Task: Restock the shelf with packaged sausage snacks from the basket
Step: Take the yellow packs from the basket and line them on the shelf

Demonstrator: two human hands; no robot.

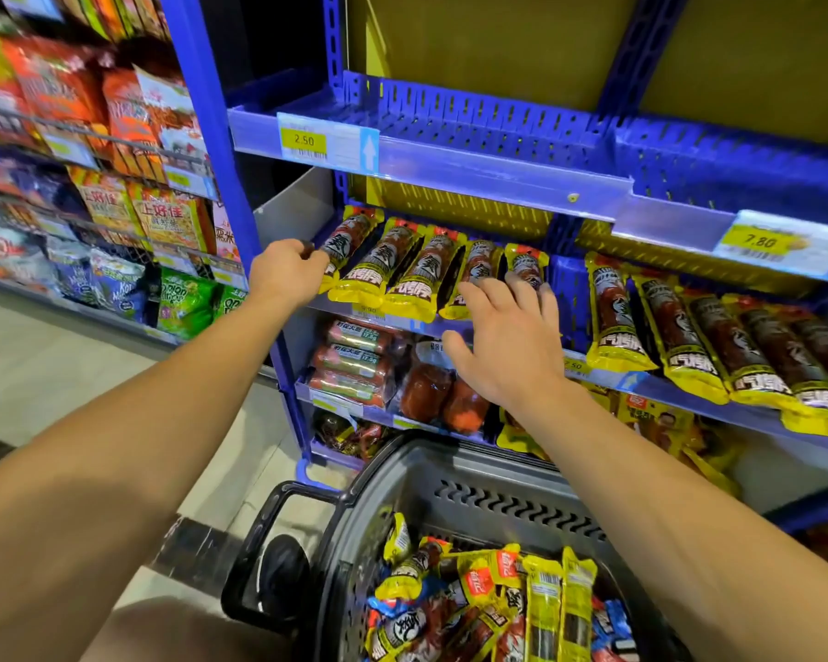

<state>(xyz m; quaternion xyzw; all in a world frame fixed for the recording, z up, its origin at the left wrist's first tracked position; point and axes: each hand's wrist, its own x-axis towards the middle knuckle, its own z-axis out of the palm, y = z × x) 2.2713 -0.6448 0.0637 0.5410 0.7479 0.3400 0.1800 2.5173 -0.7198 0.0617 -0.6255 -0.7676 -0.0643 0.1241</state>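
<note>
**Both hands at the row of sausage packs on the blue shelf**

At the far left, racks of snack bags (130,198) are filling a neighbouring display. Just right of them, the blue shelf (450,327) is carrying a row of yellow-ended sausage packs (402,269), lying side by side with their near ends hanging over the front lip.

The left hand (285,272) is resting at the left end of that row, its fingers (307,253) curling around the near part of the leftmost pack (347,246) and gripping it; the pack is still lying in line with its neighbours.

Further right, the right hand (503,346) is hovering in front of the row with fingers (522,293) spread wide and holding nothing. Its fingertips are lying over the near ends of the two rightmost packs of this group; whether they are pressing on them cannot be told. Beyond a blue divider (565,289), a second group of the same packs (689,332) is lying on the shelf, running off to the right edge.

Above, an upper shelf is showing two yellow price tags: the 2.50 tag (303,140) at left, the 7.80 tag (761,241) at right. Below the hands, lower shelves are holding other red sausages (354,360).

Nearest the camera, right of centre, a grey basket (498,489) with a black handle (268,537) is holding a loose heap of basket packs (488,599), well apart from both hands.
</note>
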